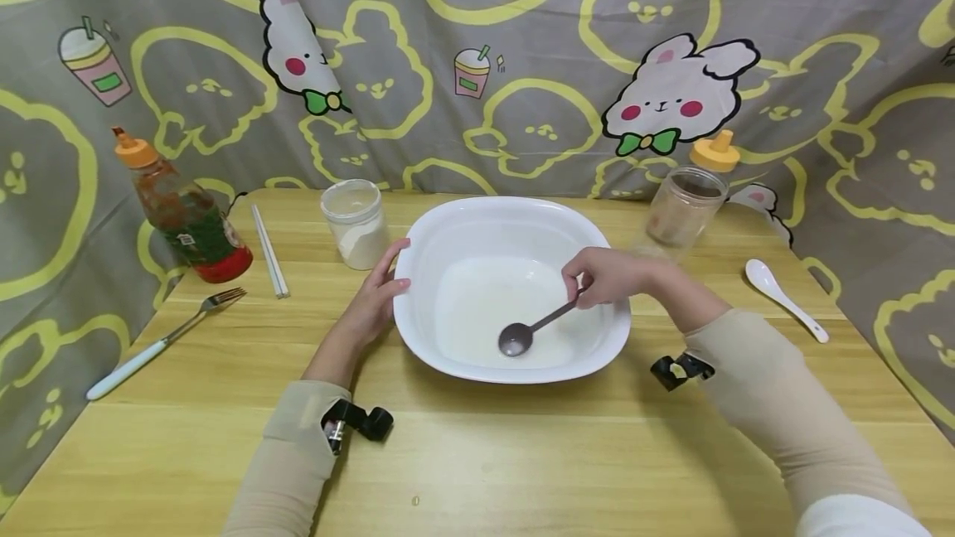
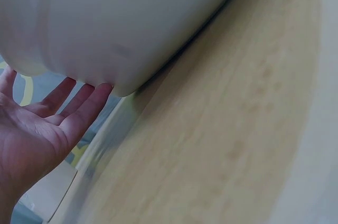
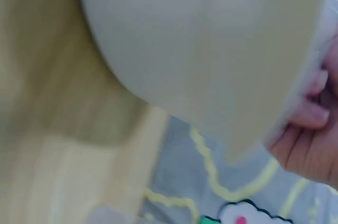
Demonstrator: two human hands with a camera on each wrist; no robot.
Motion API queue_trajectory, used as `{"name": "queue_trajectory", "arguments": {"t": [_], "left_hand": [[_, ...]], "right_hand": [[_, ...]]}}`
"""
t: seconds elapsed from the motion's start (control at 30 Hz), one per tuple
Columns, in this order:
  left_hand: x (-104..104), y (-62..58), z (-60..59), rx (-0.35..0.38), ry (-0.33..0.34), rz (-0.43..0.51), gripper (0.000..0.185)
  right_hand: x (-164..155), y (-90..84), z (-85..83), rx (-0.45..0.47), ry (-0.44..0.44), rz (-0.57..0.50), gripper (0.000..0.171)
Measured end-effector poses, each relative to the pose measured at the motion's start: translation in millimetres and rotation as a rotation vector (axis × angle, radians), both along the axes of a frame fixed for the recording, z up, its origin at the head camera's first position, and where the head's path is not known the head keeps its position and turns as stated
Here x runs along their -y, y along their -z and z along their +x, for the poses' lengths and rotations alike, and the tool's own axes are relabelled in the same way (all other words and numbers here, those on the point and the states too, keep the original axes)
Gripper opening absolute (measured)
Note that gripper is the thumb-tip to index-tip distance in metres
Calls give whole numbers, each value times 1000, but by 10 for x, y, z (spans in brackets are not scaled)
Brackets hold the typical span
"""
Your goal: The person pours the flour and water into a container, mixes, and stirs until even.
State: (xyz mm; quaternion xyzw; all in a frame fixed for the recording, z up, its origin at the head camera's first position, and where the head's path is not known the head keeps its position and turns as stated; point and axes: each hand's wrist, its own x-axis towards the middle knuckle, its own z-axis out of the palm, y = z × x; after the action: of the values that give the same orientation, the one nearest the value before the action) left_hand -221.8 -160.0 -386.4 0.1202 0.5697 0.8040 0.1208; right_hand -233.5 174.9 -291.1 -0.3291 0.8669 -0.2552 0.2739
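Dead centre on the wooden table (image 1: 522, 454) sits the big white bowl (image 1: 515, 226), a shallow pool of white liquid (image 1: 485, 305) lying in its bottom, and in that pool rests the head of a dark metal spoon (image 1: 516, 340), its handle angling up and to the right. The right hand (image 1: 606, 276) has the handle's top end pinched, fingers curled round it, hovering over the bowl's right half; the right wrist view is too blurred to add more than fingertips beside the bowl's outer wall. Over on the left side, the left hand (image 1: 376, 301) lies flat against the bowl's outer rim, fingers straight and relaxed, gripping nothing; the left wrist view shows those fingers (image 2: 87, 105) stretched out with their tips touching the bowl's curved underside. Moving outward: just beyond the left hand stands a small jar of white powder (image 1: 356, 224), then a pair of pale chopsticks (image 1: 269, 251) lying on the wood, a red sauce bottle with an orange cap (image 1: 182, 210) at the far left, and a fork with a pale handle (image 1: 160, 342) nearer. On the far right, a clear jar (image 1: 682, 205), an orange-capped bottle (image 1: 715, 152) behind it, and a white ceramic spoon (image 1: 783, 297).
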Motion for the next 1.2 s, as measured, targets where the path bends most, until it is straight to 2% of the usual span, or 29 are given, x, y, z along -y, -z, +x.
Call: {"name": "queue_trajectory", "arguments": {"t": [0.13, 0.3, 0.43, 0.57, 0.73, 0.9, 1.03, 1.2], "left_hand": [[0, -8, 1, 3, 6, -1, 58], [3, -11, 9, 0, 1, -8, 59], [8, 10, 2, -10, -4, -14, 59], [3, 21, 1, -8, -3, -8, 59], [-5, 11, 0, -4, -1, -10, 60], [-3, 3, 1, 6, 1, -21, 60], [-5, -8, -3, 9, 3, -33, 60], [-8, -5, -3, 8, -1, -34, 60]], "right_hand": [[-108, -97, -16, -131, 61, 73, 12], [-94, -51, -83, -210, 148, 76, 10], [50, 73, -120, -185, 147, -24, 8], [178, 185, -122, -58, 105, -115, 6], [145, 164, -73, 34, 72, -95, 6], [-23, 33, -43, -43, 66, -3, 10], [-115, -41, -53, -153, 121, 51, 10], [-33, 33, -85, -182, 160, 4, 8]]}}
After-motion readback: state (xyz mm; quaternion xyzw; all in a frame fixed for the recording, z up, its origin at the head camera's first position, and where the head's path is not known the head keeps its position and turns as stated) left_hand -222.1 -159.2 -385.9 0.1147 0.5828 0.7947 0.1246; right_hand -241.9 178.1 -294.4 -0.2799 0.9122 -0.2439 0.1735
